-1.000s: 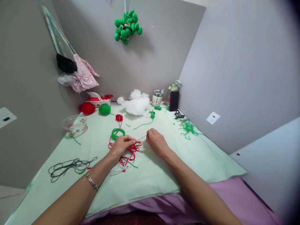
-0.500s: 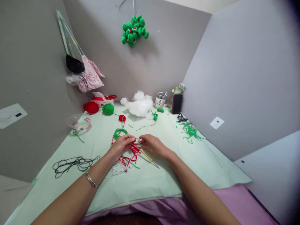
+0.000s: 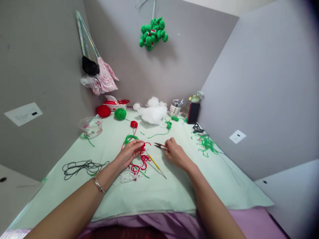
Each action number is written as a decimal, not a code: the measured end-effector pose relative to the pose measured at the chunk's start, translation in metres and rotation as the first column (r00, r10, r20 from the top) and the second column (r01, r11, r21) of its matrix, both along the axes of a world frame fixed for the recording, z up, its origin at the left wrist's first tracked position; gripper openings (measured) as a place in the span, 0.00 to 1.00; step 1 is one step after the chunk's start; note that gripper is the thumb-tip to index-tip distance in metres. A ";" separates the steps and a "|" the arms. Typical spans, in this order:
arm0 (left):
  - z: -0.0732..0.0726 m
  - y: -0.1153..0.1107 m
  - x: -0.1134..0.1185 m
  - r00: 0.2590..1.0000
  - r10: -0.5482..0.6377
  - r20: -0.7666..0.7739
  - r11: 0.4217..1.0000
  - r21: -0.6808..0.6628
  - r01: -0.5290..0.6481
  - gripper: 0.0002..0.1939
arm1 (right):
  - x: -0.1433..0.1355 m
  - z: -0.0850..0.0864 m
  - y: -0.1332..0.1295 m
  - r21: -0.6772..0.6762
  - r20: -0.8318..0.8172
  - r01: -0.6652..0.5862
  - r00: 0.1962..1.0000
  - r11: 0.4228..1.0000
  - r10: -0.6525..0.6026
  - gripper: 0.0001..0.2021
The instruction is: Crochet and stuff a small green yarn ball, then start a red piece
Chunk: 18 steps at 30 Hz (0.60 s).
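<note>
My left hand (image 3: pixel 131 152) is closed in a pinch on red yarn (image 3: pixel 143 147), and a short red end sticks out to the right past the fingertips. In my right hand (image 3: pixel 175 152) is a pair of thread snips (image 3: pixel 160 146), its dark blades pointing left toward that yarn end, a small gap away. A yellow-handled crochet hook (image 3: pixel 155 162) lies on the cloth between the hands. Below my left hand are loops of white yarn (image 3: pixel 128 176) tangled with red strands. Some green yarn (image 3: pixel 131 138) is looped just beyond the left fingers.
At the back sit a red yarn ball (image 3: pixel 103 111), a green yarn ball (image 3: pixel 120 114), white stuffing (image 3: pixel 153 113), a pen cup (image 3: pixel 175 108) and a phone (image 3: pixel 193 113). Green yarn scraps (image 3: pixel 207 143) lie right, black cord (image 3: pixel 83 168) left, near a clear bowl (image 3: pixel 91 127).
My right hand has moved away from the red yarn to the right and now holds snips. The left hand keeps its pinch. The whole view has shifted slightly.
</note>
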<state>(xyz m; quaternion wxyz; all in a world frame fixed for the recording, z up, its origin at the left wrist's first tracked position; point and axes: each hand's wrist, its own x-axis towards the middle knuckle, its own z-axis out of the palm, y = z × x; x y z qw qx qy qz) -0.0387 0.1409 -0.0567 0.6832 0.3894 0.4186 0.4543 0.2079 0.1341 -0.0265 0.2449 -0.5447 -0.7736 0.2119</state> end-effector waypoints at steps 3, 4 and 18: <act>0.000 0.000 0.001 0.999 0.025 0.020 1.000 0.006 -0.025 0.19 | 0.002 0.005 0.001 -0.062 -0.180 0.039 0.982 0.997 -0.050 0.09; 0.001 0.000 0.001 0.999 0.028 0.026 1.000 0.005 -0.028 0.19 | 0.002 0.007 0.002 -0.105 -0.247 0.029 0.968 0.994 -0.055 0.11; 0.003 -0.003 0.001 0.991 0.093 0.097 0.995 0.027 -0.097 0.19 | -0.015 0.010 -0.002 -0.524 -0.712 -0.325 0.674 0.787 -0.195 0.18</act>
